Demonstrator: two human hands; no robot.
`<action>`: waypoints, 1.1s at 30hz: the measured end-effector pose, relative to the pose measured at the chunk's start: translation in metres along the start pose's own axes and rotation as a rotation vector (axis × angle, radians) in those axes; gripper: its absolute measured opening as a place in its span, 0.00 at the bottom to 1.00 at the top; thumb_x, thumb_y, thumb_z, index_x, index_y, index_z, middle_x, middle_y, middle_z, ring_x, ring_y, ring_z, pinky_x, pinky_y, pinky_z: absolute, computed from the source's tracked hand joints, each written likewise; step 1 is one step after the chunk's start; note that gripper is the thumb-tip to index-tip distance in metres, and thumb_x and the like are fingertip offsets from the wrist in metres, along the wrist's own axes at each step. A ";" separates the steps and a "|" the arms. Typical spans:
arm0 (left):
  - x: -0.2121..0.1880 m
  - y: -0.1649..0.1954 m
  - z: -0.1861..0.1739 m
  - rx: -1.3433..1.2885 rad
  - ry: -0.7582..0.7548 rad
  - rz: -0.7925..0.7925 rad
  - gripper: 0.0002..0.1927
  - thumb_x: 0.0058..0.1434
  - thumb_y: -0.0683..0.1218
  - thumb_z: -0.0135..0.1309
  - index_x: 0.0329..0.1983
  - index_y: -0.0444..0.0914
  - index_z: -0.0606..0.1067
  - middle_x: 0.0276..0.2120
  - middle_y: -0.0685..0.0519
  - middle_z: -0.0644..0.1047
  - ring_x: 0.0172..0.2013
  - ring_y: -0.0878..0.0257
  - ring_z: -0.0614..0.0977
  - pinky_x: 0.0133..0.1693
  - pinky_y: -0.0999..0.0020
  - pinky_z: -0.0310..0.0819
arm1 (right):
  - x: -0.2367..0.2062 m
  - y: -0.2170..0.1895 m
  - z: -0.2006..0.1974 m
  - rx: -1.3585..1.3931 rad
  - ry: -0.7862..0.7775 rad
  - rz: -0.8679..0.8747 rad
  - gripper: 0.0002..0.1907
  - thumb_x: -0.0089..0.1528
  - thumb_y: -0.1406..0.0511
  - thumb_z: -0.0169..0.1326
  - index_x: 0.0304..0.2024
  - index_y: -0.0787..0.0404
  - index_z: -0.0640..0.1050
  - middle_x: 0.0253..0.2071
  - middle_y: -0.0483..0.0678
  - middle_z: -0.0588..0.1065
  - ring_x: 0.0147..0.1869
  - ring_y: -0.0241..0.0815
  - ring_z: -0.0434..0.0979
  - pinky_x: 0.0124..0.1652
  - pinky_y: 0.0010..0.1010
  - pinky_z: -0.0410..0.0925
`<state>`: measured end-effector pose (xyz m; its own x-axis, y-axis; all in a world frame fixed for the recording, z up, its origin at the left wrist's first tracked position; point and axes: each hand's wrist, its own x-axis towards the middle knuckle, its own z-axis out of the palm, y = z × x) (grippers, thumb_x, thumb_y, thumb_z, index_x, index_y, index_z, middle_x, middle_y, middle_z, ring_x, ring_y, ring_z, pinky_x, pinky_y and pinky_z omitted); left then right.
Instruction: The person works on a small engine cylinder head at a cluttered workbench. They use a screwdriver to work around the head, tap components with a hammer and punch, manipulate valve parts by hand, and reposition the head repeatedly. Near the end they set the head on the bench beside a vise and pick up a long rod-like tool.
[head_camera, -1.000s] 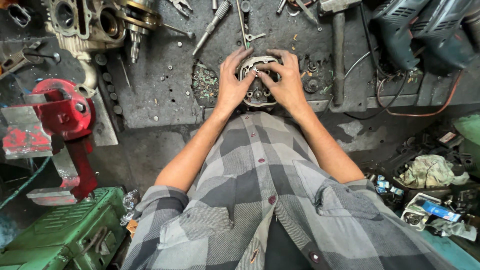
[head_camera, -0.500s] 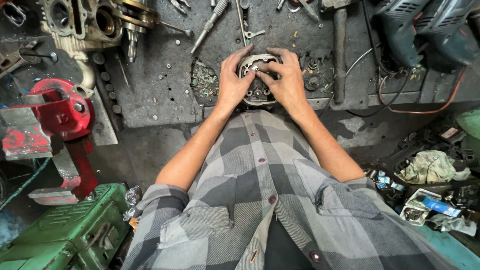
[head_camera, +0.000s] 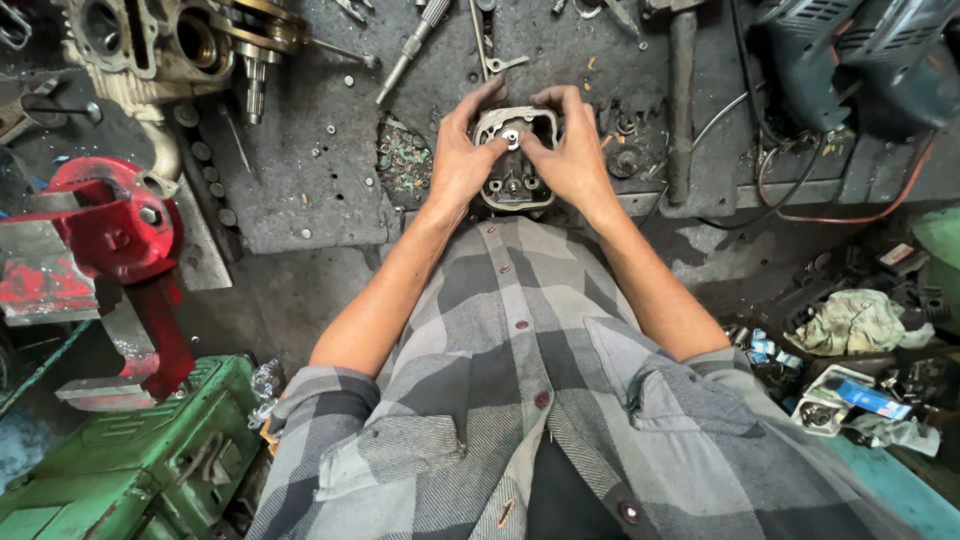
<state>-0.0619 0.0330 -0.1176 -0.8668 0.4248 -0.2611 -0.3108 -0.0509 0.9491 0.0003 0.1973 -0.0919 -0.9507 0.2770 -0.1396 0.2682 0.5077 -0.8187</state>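
The engine part (head_camera: 514, 160) lies on the workbench (head_camera: 300, 190), vise (head_camera: 90, 240) far left.

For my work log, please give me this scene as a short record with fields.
place: dark, greasy metal workbench
left hand: grips the left side of a small metal engine part
right hand: grips its right side, thumb near the centre
left of the bench: red vise, green machine
top left: engine block
right: hammer, blue power tool
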 end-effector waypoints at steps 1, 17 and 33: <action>0.001 0.000 0.001 0.002 0.001 -0.002 0.36 0.52 0.29 0.57 0.67 0.35 0.71 0.59 0.45 0.78 0.59 0.59 0.79 0.64 0.66 0.71 | 0.002 0.002 0.001 -0.008 -0.005 -0.032 0.23 0.60 0.68 0.66 0.54 0.63 0.72 0.51 0.54 0.74 0.59 0.53 0.71 0.57 0.38 0.67; 0.010 0.026 0.007 0.396 0.067 -0.043 0.32 0.55 0.36 0.60 0.65 0.42 0.73 0.57 0.50 0.78 0.61 0.51 0.75 0.65 0.59 0.66 | 0.041 -0.002 0.002 0.153 -0.202 0.266 0.22 0.54 0.72 0.63 0.48 0.64 0.70 0.45 0.54 0.75 0.52 0.46 0.76 0.54 0.36 0.69; 0.028 0.020 0.007 0.353 0.083 -0.168 0.26 0.55 0.32 0.55 0.56 0.35 0.63 0.54 0.46 0.75 0.59 0.52 0.76 0.62 0.58 0.67 | 0.073 -0.029 -0.012 -0.059 -0.342 0.171 0.23 0.56 0.73 0.65 0.53 0.63 0.76 0.56 0.53 0.78 0.61 0.54 0.77 0.59 0.38 0.69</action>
<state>-0.0897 0.0504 -0.1047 -0.8482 0.3259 -0.4176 -0.3104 0.3330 0.8904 -0.0747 0.2128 -0.0713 -0.8860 0.0789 -0.4568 0.4262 0.5263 -0.7358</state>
